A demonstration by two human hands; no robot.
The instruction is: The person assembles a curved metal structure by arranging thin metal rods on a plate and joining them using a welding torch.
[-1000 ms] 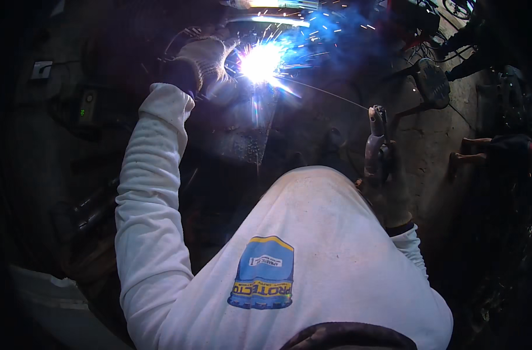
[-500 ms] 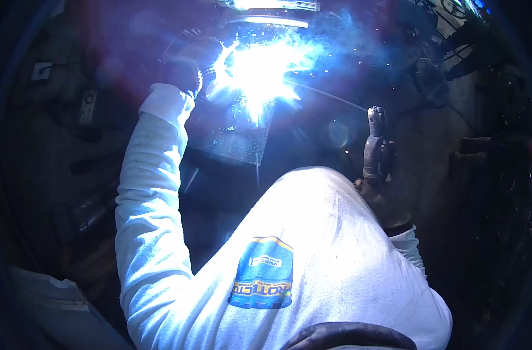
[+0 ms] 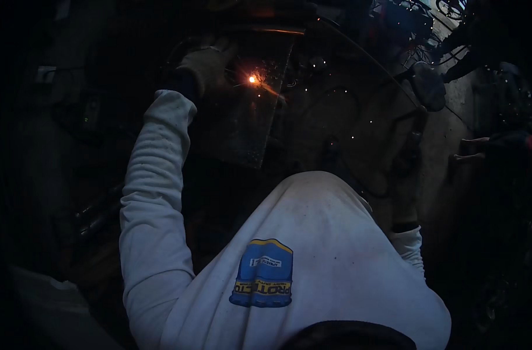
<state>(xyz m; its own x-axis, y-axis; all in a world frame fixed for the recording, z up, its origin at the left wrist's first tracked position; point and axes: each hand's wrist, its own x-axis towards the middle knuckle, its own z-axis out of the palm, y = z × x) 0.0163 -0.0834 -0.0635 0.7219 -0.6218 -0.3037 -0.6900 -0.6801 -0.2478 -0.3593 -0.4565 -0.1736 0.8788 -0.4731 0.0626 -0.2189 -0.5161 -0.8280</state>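
Observation:
My gloved left hand (image 3: 206, 67) is at the left side of a flat metal plate (image 3: 251, 137). The gloom hides how its fingers are set. On the plate's upper part a small weld spot (image 3: 252, 80) glows orange, with a faint orange streak beside it. My right hand (image 3: 407, 157), very dark and to the right of my knee, is closed round a welding electrode holder (image 3: 419, 116). From the holder's tip a long thin welding rod (image 3: 368, 53) slants up and left, its end apart from the glowing spot.
White cloth with a blue printed patch (image 3: 263, 274) covers my lap and raised knee. Cables and dark gear (image 3: 426, 84) lie at the upper right. A small box (image 3: 91, 111) stands at the left. Several tiny sparks dot the dark floor.
The bright blue-white arc has gone out, leaving the small orange glow. My right hand and the holder have shifted right, and the rod has swung up and away from the plate.

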